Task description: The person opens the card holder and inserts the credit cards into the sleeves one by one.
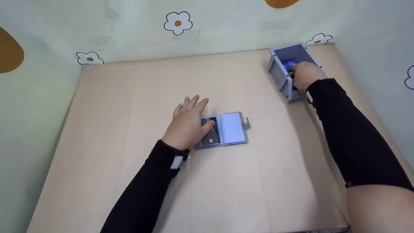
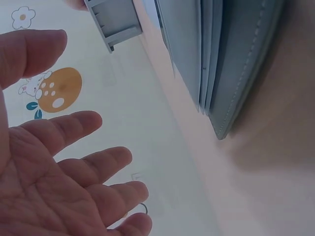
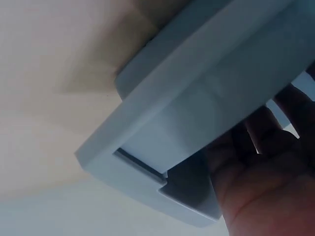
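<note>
A grey card holder [image 1: 232, 127] lies spread flat on the table, a white leaf on its right half and a dark card [image 1: 207, 139] on its left. My left hand [image 1: 187, 126] is over its left edge with fingers spread and thumb across the dark card; the left wrist view shows the palm facing the holder's stacked leaves [image 2: 206, 59]. At the far right, my right hand [image 1: 306, 76] reaches down into a grey plastic bin [image 1: 278, 75]. A shiny blue item [image 1: 288, 63] shows beside its fingers. The bin wall [image 3: 197, 108] hides most fingertips, so I cannot tell what they hold.
The bin stands near the table's back right corner, close to the patterned wall [image 1: 226, 29]. A small clasp strap [image 1: 247, 123] sticks out from the holder's right side. Pale beige covering [image 1: 136, 103] spreads over the table.
</note>
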{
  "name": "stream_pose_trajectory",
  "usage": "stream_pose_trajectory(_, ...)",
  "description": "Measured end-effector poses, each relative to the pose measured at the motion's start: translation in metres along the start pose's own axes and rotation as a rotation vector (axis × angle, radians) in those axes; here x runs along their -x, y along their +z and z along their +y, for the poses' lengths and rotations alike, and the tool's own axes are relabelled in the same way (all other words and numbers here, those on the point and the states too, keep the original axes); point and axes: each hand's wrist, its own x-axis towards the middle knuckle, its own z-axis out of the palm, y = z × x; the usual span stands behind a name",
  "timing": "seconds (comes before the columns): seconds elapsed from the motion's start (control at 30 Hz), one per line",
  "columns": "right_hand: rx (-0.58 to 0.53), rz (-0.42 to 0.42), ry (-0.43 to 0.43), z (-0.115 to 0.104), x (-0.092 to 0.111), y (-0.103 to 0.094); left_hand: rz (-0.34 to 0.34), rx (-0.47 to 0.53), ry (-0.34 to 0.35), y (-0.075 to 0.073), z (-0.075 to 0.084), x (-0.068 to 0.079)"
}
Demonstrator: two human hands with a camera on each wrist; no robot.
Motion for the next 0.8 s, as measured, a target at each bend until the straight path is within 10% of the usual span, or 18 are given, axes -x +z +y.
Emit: stream_pose_trajectory(0.8, 0.075, -0.032, 0.006, -0.0058, -0.0013, -0.0008, -0.028, -0.005, -0.024, 0.0025, -0.0017, -0.0023)
